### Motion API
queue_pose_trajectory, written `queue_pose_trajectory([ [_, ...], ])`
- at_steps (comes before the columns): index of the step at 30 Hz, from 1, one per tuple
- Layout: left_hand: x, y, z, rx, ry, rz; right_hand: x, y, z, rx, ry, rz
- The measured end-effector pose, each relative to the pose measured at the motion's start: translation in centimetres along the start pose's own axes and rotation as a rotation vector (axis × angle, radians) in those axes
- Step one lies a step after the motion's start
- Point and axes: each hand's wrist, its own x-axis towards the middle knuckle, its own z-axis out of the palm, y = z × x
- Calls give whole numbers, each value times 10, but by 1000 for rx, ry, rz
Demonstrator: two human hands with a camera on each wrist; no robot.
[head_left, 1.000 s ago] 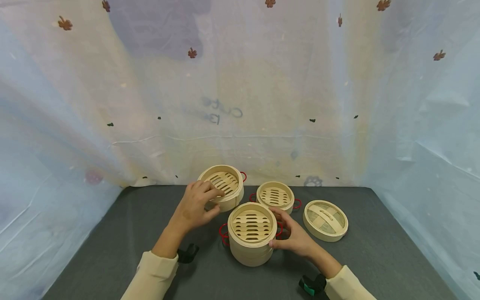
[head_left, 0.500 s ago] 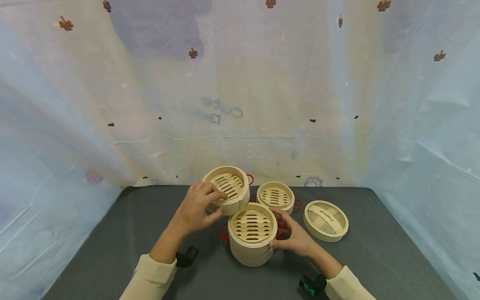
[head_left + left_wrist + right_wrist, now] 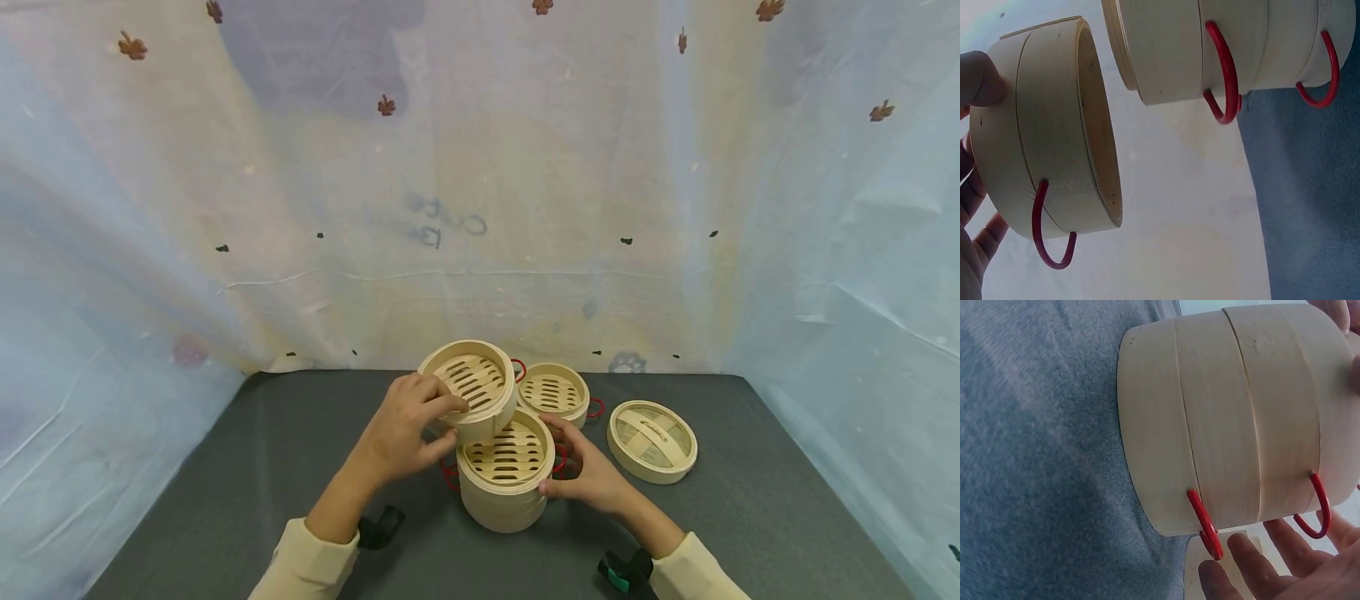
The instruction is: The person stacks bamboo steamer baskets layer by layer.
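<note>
1. The left hand (image 3: 401,429) grips a bamboo steamer tier (image 3: 471,387) by its near-left rim, fingers curled over the edge and thumb under the wall; the tier is tilted and held in the air.
2. That tier hangs over the far-left edge of the steamer stack (image 3: 505,477), which stands on the grey table (image 3: 247,467) near the person. In the left wrist view a gap shows between the lifted tier's underside and the stack.
3. The right hand (image 3: 588,473) rests against the right side of the stack, fingers loosely spread around its wall and red wire handle (image 3: 558,458).
4. A single smaller tier (image 3: 551,392) sits just beyond the stack.
5. A woven steamer lid (image 3: 651,440) lies flat to the right, apart from the stack.
6. A pale patterned sheet (image 3: 480,183) hangs behind the table.
</note>
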Motion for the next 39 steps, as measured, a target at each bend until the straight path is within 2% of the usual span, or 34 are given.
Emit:
queue_pose_trajectory([
  [12, -1, 8, 1, -63, -48, 14, 0, -2, 0, 1, 1, -3],
  [26, 0, 15, -1, -89, -76, 62, -1, 0, 0, -13, 10, 19],
  [33, 1, 20, -2, -105, -114, 67, -1, 1, 0, -46, 16, 32],
  [39, 1, 23, -2, -116, -114, 92, 0, 0, 0, -34, 10, 23],
])
